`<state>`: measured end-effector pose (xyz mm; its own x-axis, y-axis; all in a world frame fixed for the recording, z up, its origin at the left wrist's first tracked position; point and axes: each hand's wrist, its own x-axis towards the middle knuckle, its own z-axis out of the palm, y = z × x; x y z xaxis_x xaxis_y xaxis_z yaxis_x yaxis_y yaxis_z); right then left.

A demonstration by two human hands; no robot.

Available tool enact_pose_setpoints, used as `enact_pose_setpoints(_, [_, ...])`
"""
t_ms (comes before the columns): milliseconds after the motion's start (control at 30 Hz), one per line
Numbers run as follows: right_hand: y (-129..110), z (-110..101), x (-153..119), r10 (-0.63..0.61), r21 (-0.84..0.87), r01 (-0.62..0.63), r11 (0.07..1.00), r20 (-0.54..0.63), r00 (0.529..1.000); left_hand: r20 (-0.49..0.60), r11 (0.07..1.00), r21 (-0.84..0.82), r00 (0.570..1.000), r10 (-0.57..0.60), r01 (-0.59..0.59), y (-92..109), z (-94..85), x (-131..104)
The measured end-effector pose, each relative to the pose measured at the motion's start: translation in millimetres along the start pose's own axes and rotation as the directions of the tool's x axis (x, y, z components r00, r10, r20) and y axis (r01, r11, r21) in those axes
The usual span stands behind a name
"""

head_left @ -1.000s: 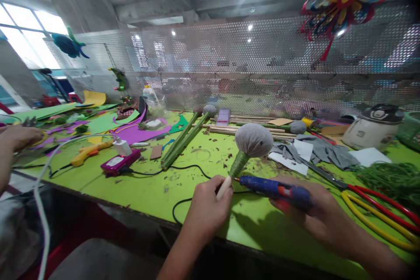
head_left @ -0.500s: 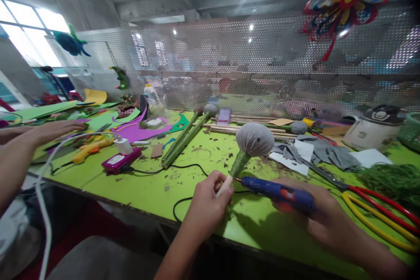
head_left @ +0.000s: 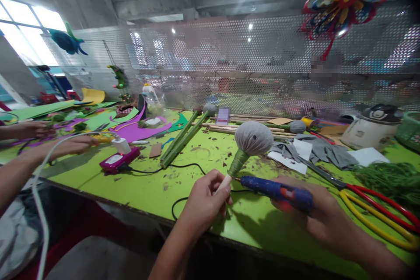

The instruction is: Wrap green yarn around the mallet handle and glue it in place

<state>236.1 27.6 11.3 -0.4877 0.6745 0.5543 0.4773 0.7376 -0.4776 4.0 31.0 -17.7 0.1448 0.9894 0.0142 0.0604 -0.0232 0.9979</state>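
Note:
My left hand [head_left: 208,201] is closed round a pale wooden stick [head_left: 223,183]. On the stick's upper end sits a round grey cloth ball [head_left: 253,138], its neck wrapped in green yarn [head_left: 238,162]. A blue glue gun [head_left: 278,191] is gripped in my right hand [head_left: 315,214], its nozzle touching or very close to the stick just below the yarn. The ball is tilted up and to the right, above the green table [head_left: 144,192].
Scissors [head_left: 377,210], green yarn [head_left: 390,181] and grey cloth [head_left: 331,153] lie right. Green-wrapped stems [head_left: 183,142] and a purple power adapter [head_left: 120,160] are left of centre. At far left, a co-worker's hand [head_left: 77,145] reaches over coloured sheets. A white cable [head_left: 39,201] hangs there.
The co-worker's near hand has moved right and down to the yellow glue gun, and their other hand has come into view. My hands keep nearly the same pose.

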Motion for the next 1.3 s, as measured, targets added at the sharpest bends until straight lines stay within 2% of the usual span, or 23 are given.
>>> enact_pose_setpoints(267, [0,1,-2,-0.012,-0.012,0.012,1.000,-0.020,1.000,-0.004,0.997,-0.068,1.000,-0.023,0.023,8,-0.5,-1])
enact_pose_setpoints(467, [-1,2,-2,0.006,0.005,-0.006,1.000,-0.023,1.000,0.027,0.994,-0.098,0.999,-0.045,0.047,5,-1.1,0])
enact_pose_setpoints(700, [9,2,-3,0.063,0.011,-0.064,0.998,0.055,0.996,0.028,0.988,-0.145,0.998,-0.057,0.061,2,-4.1,1])
enact_pose_setpoints(800, [17,-6,-3,0.138,0.003,-0.140,0.990,0.129,0.982,0.017,0.989,-0.132,0.997,-0.070,0.072,1,-4.1,1])
enact_pose_setpoints(967, [20,-19,0,0.286,0.091,-0.295,0.951,0.098,0.953,0.030,0.996,-0.060,0.998,-0.061,0.063,-2,-2.2,2])
enact_pose_setpoints(1100, [10,-12,5,0.264,0.179,-0.281,0.943,0.112,0.958,0.025,1.000,-0.012,0.999,-0.026,0.026,-5,-0.2,3])
enact_pose_setpoints(1300, [8,-2,11,0.266,0.180,-0.291,0.940,0.151,0.952,0.037,1.000,0.007,0.999,-0.021,0.021,-6,1.7,3])
